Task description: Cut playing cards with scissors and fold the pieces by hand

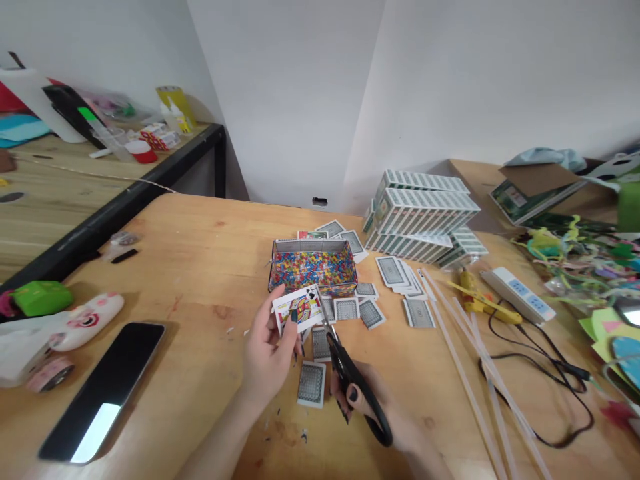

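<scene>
Head view: left hand (269, 353) pinched playing card (303, 307), long axis crosswise, box (340, 289) just beyond; right hand (386, 400) gripped scissors (345, 364), blades alongside card's right end, rightward of left-hand pinch.

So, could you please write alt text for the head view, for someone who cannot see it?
A person's left hand holds a playing card while the right hand holds black scissors at its edge. Around them, on a wooden table, are an open colourful box, scattered cards and a phone.
</scene>
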A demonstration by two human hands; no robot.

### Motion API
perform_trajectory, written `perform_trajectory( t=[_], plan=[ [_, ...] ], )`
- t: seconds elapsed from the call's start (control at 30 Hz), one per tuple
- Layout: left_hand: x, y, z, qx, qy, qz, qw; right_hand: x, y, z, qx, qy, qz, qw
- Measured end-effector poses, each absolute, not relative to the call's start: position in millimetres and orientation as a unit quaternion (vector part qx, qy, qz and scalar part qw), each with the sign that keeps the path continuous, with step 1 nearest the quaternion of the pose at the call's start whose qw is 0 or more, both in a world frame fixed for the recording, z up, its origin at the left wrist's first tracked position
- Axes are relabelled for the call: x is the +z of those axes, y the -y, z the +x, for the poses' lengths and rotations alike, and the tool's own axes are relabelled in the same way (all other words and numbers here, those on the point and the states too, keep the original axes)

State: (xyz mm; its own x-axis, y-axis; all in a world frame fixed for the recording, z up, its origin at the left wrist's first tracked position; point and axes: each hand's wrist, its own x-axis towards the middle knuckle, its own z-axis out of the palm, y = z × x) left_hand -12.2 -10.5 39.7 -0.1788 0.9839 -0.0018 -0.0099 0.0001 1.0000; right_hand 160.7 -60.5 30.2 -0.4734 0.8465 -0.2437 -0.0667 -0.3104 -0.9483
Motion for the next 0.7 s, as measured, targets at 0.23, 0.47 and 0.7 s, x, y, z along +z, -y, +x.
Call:
perform_trajectory(
  t=[0.23,0.47,0.7],
  plan=[
    [38.0,10.3,-13.5,0.531,-0.54,0.449,0.474,28.6,60.9,159.1,0.693,0.48,-0.42,0.336],
    [39.0,10.0,-13.7,0.514,-0.554,0.46,0.466,33.9,58.9,159.3,0.695,0.475,-0.427,0.331],
    [39.4,10.4,-12.8,0.512,-0.557,0.471,0.453,30.1,61.3,159.6,0.694,0.47,-0.427,0.338]
  ],
)
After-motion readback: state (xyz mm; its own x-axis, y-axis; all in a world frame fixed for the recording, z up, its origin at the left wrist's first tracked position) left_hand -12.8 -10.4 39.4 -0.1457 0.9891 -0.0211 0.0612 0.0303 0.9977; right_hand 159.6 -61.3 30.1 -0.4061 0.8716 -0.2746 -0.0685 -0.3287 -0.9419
